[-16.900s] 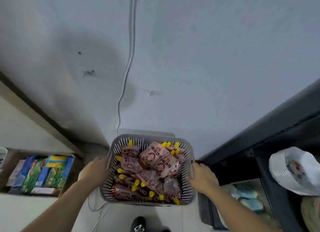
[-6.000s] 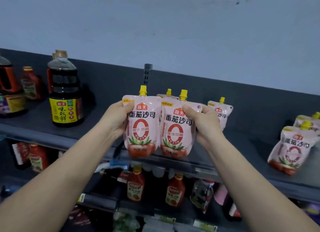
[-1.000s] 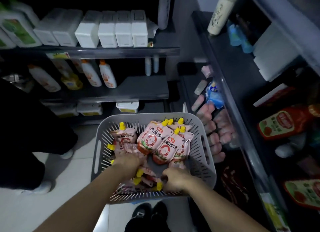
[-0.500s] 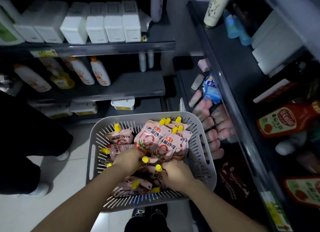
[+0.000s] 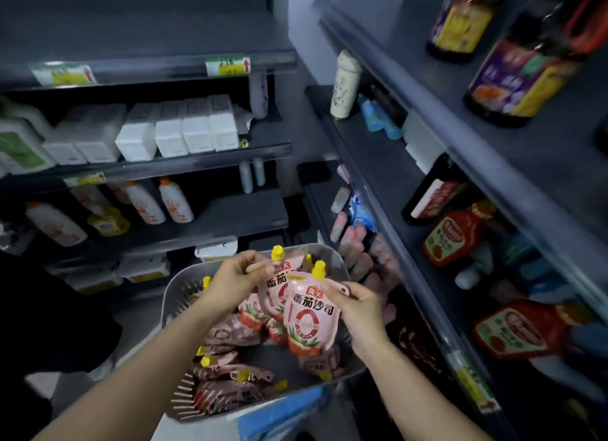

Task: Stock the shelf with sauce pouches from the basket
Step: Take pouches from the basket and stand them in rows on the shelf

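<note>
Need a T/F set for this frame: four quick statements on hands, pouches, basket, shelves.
1. The left hand holds the rear pouch and the right hand holds the front pouch. True.
2. The basket is empty. False: loose pouches lie in it.
3. The front pouch's cap is yellow. True.
4. Red sauce bottles stand on the left shelving. False: the ketchup bottles are on the right; the left holds white boxes.
</note>
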The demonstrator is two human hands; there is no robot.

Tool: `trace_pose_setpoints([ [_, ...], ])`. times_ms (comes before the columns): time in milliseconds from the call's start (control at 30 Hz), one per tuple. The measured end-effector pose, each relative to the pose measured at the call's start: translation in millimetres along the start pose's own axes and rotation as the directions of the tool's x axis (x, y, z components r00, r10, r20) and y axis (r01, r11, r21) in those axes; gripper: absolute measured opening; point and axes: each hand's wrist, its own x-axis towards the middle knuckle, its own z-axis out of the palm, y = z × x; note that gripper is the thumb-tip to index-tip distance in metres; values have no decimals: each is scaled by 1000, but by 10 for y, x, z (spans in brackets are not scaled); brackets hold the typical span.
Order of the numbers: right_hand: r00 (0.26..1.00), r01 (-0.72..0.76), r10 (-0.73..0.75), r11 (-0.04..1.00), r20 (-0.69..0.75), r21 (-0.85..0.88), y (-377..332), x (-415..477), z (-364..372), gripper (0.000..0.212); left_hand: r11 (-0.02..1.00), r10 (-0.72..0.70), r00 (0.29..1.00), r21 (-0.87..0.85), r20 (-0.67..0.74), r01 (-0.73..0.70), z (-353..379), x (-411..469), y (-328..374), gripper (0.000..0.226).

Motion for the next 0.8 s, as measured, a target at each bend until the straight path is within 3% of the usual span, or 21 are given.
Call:
trace_pose_setpoints([
  [233, 964, 181, -178, 983, -196, 0, -469, -594, -348, 5, 974, 223, 973, 37, 54, -225, 407, -63, 619, 19],
  [400, 890, 288, -253, 957, -379, 39, -654, -1236, -626, 37, 927, 339, 911, 78, 235, -366, 754, -441, 1098, 23],
  [667, 724, 432, -383, 900, -574, -55, -950, -2468, -1242, 34, 853, 461, 728, -29, 508, -521, 1503, -1210, 1710, 2],
  [733, 676, 446, -396, 891, -621, -82, -994, -2782, -1418, 37, 838, 489, 662, -95, 568, -537, 1724, -1420, 1835, 26],
  [800, 633, 453, -406, 885, -659, -110, -1015, -3096, -1608, 34, 827, 498, 613, -121, 613, -550, 1977, -1630, 1943, 20],
])
